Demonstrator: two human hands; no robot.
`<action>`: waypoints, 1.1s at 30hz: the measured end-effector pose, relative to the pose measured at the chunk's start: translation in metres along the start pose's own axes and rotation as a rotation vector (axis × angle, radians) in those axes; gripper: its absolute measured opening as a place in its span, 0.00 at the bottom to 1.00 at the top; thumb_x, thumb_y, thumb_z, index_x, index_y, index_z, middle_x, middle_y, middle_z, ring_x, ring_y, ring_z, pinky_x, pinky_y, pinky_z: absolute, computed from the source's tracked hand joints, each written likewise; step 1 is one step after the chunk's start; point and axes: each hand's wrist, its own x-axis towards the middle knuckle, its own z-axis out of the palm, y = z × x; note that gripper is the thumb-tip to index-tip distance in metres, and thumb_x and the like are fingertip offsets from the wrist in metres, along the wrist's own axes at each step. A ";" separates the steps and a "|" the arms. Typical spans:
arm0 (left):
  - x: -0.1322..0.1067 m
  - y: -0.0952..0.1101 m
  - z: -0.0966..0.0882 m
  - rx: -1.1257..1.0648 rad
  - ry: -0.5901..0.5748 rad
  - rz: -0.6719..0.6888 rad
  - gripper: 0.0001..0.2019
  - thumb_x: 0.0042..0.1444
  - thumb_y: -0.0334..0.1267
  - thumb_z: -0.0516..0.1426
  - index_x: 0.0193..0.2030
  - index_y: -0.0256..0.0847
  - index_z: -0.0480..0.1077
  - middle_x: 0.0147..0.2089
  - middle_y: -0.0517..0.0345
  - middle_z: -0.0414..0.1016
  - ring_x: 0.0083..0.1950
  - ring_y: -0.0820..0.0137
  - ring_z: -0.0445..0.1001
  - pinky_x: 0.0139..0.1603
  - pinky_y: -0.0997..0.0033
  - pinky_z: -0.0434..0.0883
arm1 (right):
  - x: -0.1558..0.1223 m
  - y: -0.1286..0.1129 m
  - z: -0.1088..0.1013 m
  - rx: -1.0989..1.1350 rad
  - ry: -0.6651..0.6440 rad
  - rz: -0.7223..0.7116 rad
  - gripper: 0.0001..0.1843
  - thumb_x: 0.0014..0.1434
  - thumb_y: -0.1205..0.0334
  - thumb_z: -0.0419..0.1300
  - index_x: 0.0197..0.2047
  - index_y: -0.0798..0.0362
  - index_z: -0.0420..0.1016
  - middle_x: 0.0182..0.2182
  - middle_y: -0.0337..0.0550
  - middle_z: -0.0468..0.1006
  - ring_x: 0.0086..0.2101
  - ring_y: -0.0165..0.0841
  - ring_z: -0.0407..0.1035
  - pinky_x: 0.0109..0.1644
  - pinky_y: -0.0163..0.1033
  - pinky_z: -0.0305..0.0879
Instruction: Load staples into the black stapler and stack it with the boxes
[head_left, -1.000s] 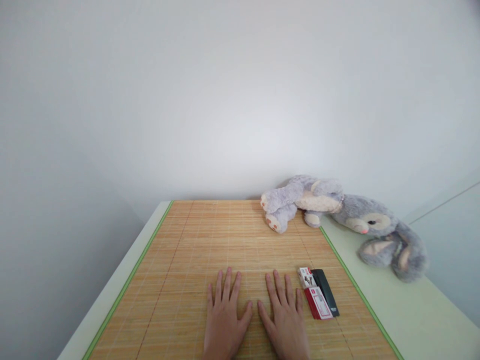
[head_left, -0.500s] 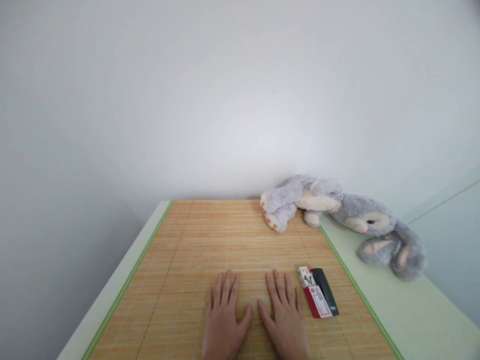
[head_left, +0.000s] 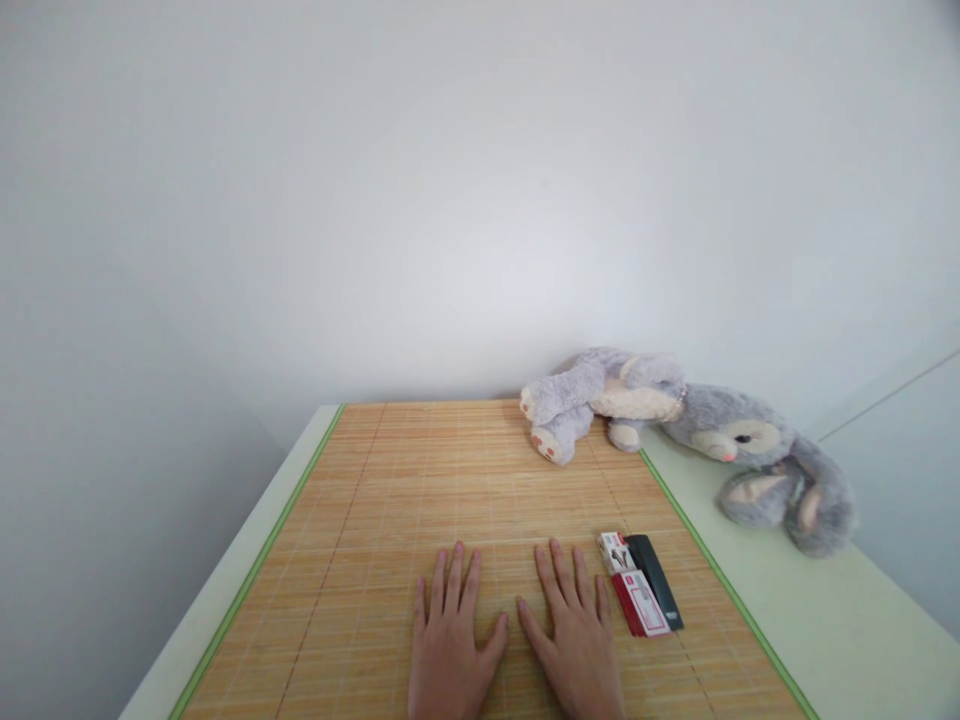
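My left hand (head_left: 450, 645) and my right hand (head_left: 575, 640) lie flat, palms down, side by side on a bamboo mat (head_left: 420, 480), fingers spread and holding nothing. Just right of my right hand rest a small red and white box (head_left: 637, 603), a smaller white box (head_left: 615, 551) and a black stapler (head_left: 655, 580), close together. My right little finger is a short gap from the red box.
A grey plush rabbit (head_left: 697, 435) lies on its side at the back right, partly on the mat, partly on the pale green table (head_left: 825, 620). A white wall stands behind. The table drops off on the left.
Both hands stay flat in place. The view has shifted slightly, so everything sits a few pixels to the right.
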 end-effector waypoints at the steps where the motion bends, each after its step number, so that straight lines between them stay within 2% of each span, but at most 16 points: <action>1: 0.000 0.000 0.000 0.002 0.000 -0.003 0.38 0.66 0.52 0.53 0.80 0.51 0.47 0.81 0.58 0.48 0.81 0.53 0.45 0.78 0.40 0.46 | 0.000 0.000 0.001 -0.004 0.006 0.001 0.42 0.70 0.35 0.47 0.80 0.41 0.43 0.78 0.36 0.42 0.76 0.53 0.34 0.76 0.69 0.36; 8: 0.004 0.011 0.002 0.022 0.014 -0.073 0.37 0.67 0.55 0.53 0.79 0.51 0.50 0.81 0.56 0.49 0.81 0.49 0.45 0.78 0.33 0.41 | 0.000 -0.002 0.003 -0.008 0.023 -0.008 0.44 0.69 0.33 0.48 0.80 0.43 0.45 0.78 0.39 0.44 0.76 0.56 0.35 0.75 0.72 0.37; 12: 0.006 0.016 0.001 0.022 -0.008 -0.102 0.35 0.68 0.55 0.52 0.79 0.53 0.51 0.81 0.58 0.47 0.81 0.48 0.44 0.77 0.30 0.40 | -0.001 -0.002 0.003 0.000 0.042 -0.025 0.44 0.69 0.33 0.49 0.79 0.43 0.46 0.78 0.40 0.44 0.76 0.57 0.34 0.75 0.73 0.35; 22: 0.005 0.014 -0.004 -0.051 -0.038 -0.111 0.36 0.67 0.55 0.52 0.79 0.54 0.49 0.81 0.58 0.48 0.81 0.48 0.45 0.77 0.30 0.40 | -0.002 -0.001 0.003 0.061 0.058 -0.029 0.43 0.69 0.36 0.52 0.80 0.42 0.45 0.78 0.41 0.45 0.76 0.57 0.34 0.75 0.73 0.35; 33: 0.004 0.016 -0.004 -0.057 -0.019 -0.112 0.35 0.67 0.54 0.54 0.78 0.54 0.52 0.81 0.57 0.49 0.81 0.48 0.44 0.78 0.31 0.40 | -0.001 -0.002 -0.002 0.111 0.060 -0.026 0.42 0.69 0.37 0.52 0.79 0.42 0.47 0.78 0.41 0.45 0.76 0.57 0.33 0.75 0.74 0.34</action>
